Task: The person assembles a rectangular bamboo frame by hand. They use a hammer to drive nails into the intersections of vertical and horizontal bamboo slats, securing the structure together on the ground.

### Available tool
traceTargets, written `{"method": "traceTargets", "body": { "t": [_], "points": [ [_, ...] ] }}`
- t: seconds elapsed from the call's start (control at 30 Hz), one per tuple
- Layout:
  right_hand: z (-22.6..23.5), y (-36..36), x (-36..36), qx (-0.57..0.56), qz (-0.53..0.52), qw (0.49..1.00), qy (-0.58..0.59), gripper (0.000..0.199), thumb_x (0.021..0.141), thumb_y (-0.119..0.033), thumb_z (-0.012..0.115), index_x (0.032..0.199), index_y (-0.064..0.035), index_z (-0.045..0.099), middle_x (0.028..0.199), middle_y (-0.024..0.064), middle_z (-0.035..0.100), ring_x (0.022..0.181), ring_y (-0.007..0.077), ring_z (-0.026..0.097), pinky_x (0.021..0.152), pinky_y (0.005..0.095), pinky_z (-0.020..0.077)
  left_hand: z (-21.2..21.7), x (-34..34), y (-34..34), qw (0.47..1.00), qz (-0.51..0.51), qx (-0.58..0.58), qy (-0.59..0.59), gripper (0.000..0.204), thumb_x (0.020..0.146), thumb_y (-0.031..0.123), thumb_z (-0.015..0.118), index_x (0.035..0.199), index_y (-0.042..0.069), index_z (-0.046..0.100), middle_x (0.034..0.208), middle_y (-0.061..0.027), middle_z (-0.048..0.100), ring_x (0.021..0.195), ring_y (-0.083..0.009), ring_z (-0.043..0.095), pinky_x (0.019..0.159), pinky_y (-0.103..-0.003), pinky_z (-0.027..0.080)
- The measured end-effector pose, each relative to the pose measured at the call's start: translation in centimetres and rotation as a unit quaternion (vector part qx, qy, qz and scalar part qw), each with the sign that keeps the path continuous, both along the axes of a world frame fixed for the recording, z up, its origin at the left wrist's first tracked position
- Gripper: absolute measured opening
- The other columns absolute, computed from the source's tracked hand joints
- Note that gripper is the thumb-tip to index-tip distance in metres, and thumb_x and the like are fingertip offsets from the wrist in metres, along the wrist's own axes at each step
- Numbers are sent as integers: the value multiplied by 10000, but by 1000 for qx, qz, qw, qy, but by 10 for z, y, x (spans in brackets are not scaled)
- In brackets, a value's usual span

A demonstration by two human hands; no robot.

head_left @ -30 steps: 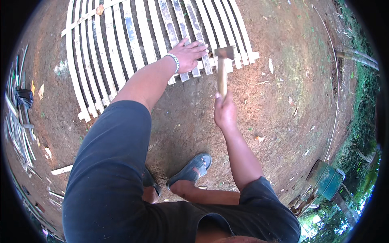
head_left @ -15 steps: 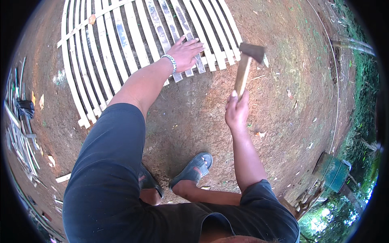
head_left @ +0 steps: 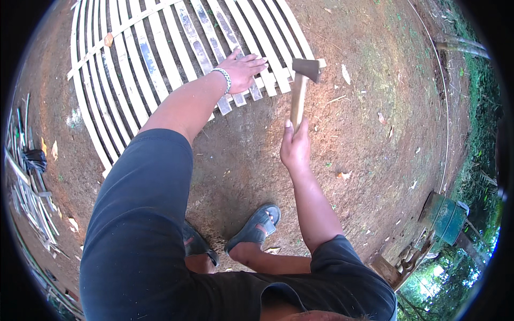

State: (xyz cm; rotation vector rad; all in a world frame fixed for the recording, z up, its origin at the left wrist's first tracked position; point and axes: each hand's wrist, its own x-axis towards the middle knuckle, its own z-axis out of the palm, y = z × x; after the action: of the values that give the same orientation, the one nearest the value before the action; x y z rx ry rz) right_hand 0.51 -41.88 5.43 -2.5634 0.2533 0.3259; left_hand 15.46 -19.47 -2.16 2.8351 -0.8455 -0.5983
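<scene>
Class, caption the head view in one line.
Left hand presses a slatted bamboo panel; right hand grips a hammer.

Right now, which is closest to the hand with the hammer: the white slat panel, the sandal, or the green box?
From the right hand, in the head view:
1. Slat panel, ahead and left.
2. Sandal, below, near the body.
3. Green box, far right.

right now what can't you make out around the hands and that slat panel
- Head view: the slats under the left hand are covered by the palm, so what it presses on is hidden.
- The slat panel runs off the top edge.
- The hatchet head's striking side is too small to read; the right hand covers the handle's end.
- The bundle of sticks is warped at the left rim.
</scene>
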Motion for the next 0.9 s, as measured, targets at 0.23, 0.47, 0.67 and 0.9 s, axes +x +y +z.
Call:
{"method": "traceTargets", "body": {
  "t": [0.23,0.47,0.67,0.9],
  "points": [
    [8,4,7,-36,-6,975,220,411,1130,-310,401,1444,-47,364,856,143,671,636,236,650,499,356,550,4,2,-3,1000,4,-18,14,625,1052,220,369,1663,216,235,1747,78,146,1607,-169,138,1323,-512,38],
    [-11,7,13,220,-105,969,-45,277,1129,-260,406,1232,-8,457,815,52,576,579,115,527,464,259,484,-4,3,-2,1000,12,-13,10,612,1064,223,341,1665,218,223,1747,81,146,1610,-166,120,1322,-512,28],
    [15,4,20,13,-11,968,249,456,1131,-298,393,1469,0,333,851,103,639,623,186,611,492,326,544,-7,3,2,1000,12,-17,6,603,1065,210,332,1661,222,238,1745,84,155,1610,-169,125,1324,-509,22],
    [-32,-11,8,-43,53,997,41,343,1121,-296,429,1308,-8,435,837,168,661,705,269,688,612,473,607,-1,4,-2,999,17,-28,11,608,1055,176,337,1655,230,261,1741,82,173,1606,-176,146,1325,-510,17]
  ]
}}
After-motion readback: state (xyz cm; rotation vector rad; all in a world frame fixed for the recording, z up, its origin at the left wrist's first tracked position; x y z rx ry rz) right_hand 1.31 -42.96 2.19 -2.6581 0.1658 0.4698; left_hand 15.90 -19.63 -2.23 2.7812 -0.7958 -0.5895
